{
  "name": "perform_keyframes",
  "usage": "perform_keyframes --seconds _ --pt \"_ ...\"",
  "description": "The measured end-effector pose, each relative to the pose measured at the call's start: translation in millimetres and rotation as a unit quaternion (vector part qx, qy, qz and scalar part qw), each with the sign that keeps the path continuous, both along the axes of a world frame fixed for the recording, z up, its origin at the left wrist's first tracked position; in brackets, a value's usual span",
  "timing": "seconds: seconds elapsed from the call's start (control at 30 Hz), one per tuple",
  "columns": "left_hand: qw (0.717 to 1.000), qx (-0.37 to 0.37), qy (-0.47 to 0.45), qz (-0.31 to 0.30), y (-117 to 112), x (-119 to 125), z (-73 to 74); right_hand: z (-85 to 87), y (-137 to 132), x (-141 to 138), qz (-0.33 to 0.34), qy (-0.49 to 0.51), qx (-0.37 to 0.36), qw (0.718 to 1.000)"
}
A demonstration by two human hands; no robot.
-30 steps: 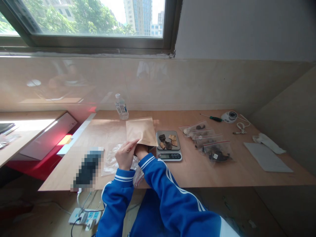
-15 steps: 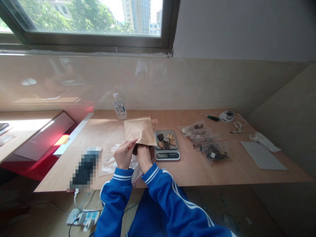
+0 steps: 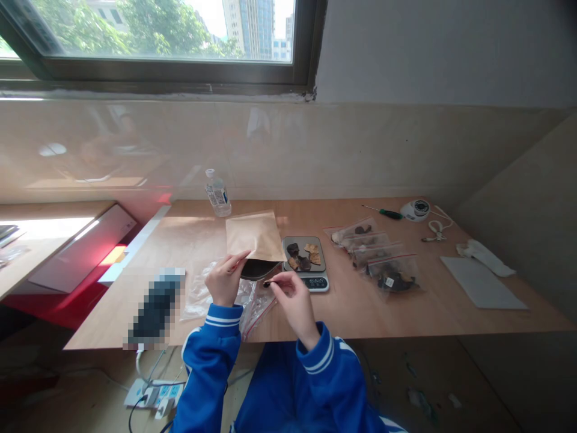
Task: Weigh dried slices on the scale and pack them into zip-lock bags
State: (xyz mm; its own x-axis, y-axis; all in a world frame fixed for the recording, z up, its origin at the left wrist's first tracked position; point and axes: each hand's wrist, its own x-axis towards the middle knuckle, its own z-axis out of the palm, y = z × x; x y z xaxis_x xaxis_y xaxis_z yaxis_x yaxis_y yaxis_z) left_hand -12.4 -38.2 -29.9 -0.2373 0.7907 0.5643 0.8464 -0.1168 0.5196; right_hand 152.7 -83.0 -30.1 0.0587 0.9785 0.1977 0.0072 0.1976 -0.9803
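Note:
My left hand [image 3: 224, 280] pinches the near edge of a brown kraft paper bag [image 3: 253, 233], whose dark mouth gapes toward me. Just right of that mouth, my right hand [image 3: 292, 298] holds a small dark piece [image 3: 267, 284] between thumb and fingertips; its exact kind is too small to make out. Beside the bag stands a kitchen scale [image 3: 319, 283], partly behind my right hand. On its plate lie dark dried chunks [image 3: 303, 263] and yellowish-tan pieces [image 3: 312, 248]. Crumpled clear plastic bags [image 3: 198, 294] lie beneath my hands.
Several zip bags [image 3: 392, 264] of dried pieces lie right of the scale. Farther right are a screwdriver [image 3: 390, 214], a white dome camera [image 3: 415, 210] and a white sheet [image 3: 482, 284]. A water bottle [image 3: 218, 195] stands at the back; a power strip [image 3: 153, 394] sits below.
My right hand has come out of the paper bag toward me and to the right, bringing a small dark piece. The bag's mouth now shows. My left hand stays on the bag.

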Motion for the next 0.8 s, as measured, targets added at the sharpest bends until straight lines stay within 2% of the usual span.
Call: perform_keyframes --seconds 0.1,0.23,0.3,0.37,0.47,0.57,0.7,0.73,0.77,0.8 --pt "1.000 0.012 -0.002 -0.001 -0.6 -4.0 -3.9 4.3 10.5 37.0 -0.006 0.022 0.005 1.000" --pt "0.999 0.048 0.001 -0.009 -3.0 -5.5 -7.9 1.3 50.9 78.0 -0.095 -0.068 0.041 0.992" --pt "0.998 0.058 0.007 -0.016 -4.4 -4.9 -8.3 -2.7 75.2 86.7 -0.100 -0.131 0.056 0.985" --pt "0.998 0.061 0.013 -0.017 -5.4 -4.8 -8.4 -6.6 94.5 88.2 -0.076 -0.192 0.064 0.976" --pt "0.998 0.055 0.011 -0.011 -5.8 -6.6 -8.5 -10.2 106.0 85.2 -0.036 -0.242 0.069 0.967" --pt "0.999 0.044 0.001 -0.009 -5.3 -9.8 -7.5 -10.1 94.4 82.5 -0.049 -0.227 0.074 0.970" --pt "0.999 0.036 -0.010 -0.012 -4.4 -11.4 -4.7 -4.4 52.0 68.5 -0.170 -0.194 0.108 0.960" --pt "0.999 0.035 -0.011 -0.012 -4.2 -10.7 -4.3 -2.8 39.5 60.5 -0.175 -0.185 0.118 0.960" --pt "0.999 0.034 -0.010 -0.011 -4.0 -9.7 -4.3 -1.6 27.7 50.6 -0.153 -0.177 0.122 0.965" --pt "0.999 0.032 -0.009 -0.012 -3.9 -8.4 -4.5 -0.9 17.3 39.3 -0.103 -0.171 0.125 0.972"
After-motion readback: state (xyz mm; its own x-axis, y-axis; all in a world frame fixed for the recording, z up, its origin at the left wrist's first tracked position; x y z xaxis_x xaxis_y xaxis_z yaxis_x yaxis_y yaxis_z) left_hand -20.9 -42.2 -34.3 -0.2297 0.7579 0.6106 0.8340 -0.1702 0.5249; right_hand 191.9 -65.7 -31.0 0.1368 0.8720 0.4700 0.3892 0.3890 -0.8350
